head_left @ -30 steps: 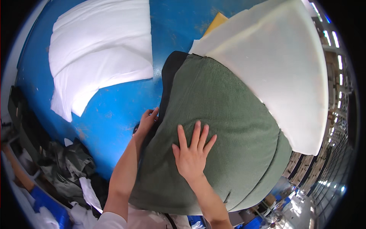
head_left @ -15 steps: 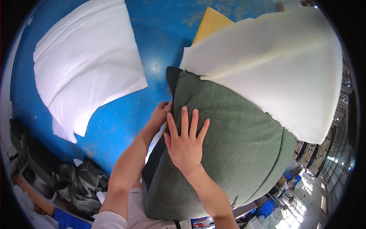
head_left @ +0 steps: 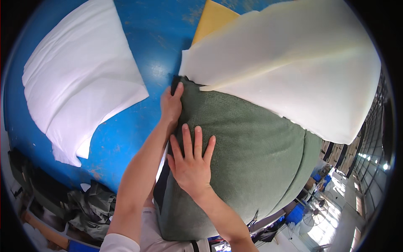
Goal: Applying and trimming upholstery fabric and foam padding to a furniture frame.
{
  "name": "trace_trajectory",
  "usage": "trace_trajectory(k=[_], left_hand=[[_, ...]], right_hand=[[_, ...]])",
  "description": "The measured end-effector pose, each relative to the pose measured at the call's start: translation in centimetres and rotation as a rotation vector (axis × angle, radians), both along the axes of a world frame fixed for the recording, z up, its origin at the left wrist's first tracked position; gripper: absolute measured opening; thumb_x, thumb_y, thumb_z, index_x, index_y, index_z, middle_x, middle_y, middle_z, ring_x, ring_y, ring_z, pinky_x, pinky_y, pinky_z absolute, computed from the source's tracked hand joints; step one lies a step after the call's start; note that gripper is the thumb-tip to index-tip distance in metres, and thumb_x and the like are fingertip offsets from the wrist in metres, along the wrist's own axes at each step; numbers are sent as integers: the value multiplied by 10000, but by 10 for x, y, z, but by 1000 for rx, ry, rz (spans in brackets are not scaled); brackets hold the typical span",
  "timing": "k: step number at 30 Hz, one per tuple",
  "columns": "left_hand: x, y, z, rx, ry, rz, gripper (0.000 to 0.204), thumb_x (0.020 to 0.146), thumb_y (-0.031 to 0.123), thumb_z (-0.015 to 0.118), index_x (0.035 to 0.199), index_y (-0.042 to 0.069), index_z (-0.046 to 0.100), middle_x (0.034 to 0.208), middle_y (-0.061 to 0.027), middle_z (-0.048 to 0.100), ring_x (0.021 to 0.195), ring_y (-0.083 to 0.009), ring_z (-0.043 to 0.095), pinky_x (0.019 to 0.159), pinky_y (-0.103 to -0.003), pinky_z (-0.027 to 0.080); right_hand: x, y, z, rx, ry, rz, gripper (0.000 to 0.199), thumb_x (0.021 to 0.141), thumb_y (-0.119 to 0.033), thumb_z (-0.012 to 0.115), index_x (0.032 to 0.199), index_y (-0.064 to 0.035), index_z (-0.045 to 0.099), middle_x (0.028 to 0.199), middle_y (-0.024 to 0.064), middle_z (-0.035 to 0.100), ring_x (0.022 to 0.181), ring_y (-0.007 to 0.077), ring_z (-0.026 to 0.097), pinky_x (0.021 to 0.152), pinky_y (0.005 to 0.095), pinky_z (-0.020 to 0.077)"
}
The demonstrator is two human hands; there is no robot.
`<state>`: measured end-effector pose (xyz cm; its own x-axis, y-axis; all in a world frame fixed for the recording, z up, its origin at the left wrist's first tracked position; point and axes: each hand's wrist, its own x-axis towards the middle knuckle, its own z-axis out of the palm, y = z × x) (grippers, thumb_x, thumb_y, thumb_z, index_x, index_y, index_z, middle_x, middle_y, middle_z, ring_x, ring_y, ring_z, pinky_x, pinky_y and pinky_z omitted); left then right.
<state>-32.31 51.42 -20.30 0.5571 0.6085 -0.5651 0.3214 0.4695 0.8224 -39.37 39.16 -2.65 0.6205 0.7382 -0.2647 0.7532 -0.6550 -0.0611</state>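
The green cushion (head_left: 252,155) is pinned flat by the open right hand (head_left: 191,164), while its far corner is gripped by the left hand (head_left: 171,105). If that corner is tugged hard, the white foam sheet (head_left: 289,71) resting on top could be dragged askew.

Blue table (head_left: 126,126) w/ scuffed top carries white padding sheets (head_left: 79,84) at left, a green cushion (head_left: 252,147) near centre, a yellow foam piece (head_left: 212,19) at far side, white foam slab (head_left: 294,63) overlapping both.
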Motion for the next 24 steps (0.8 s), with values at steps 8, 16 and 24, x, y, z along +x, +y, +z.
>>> trace_trajectory(k=[8, 16, 24], left_hand=[[39, 10, -31, 594, 233, -217, 450, 1040, 453, 461, 932, 45, 614, 879, -261, 668, 866, -498, 622, 727, -561, 481], [36, 23, -49, 859, 335, -594, 425, 1039, 427, 414, 1136, 82, 641, 999, -263, 697, 958, -470, 655, 810, -603, 497], [-23, 52, 77, 881, 180, -408, 293, 964, 214, 628, 1150, -10, 597, 1129, -211, 672, 1088, -361, 638, 908, -435, 494]], right_hand=[[48, 17, -5, 224, 123, 9, 605, 847, -273, 671, 1397, -68, 522, 1504, 209, 452, 1451, 382, 354, 1177, 641, 193], [58, -76, 31, 314, 9, -145, 579, 903, -250, 641, 1448, -111, 508, 1553, 133, 420, 1470, 384, 320, 1214, 541, 224], [56, -140, 33, 785, 410, -170, 536, 947, -246, 629, 1440, -77, 500, 1557, 135, 419, 1483, 329, 317, 1229, 490, 225]])
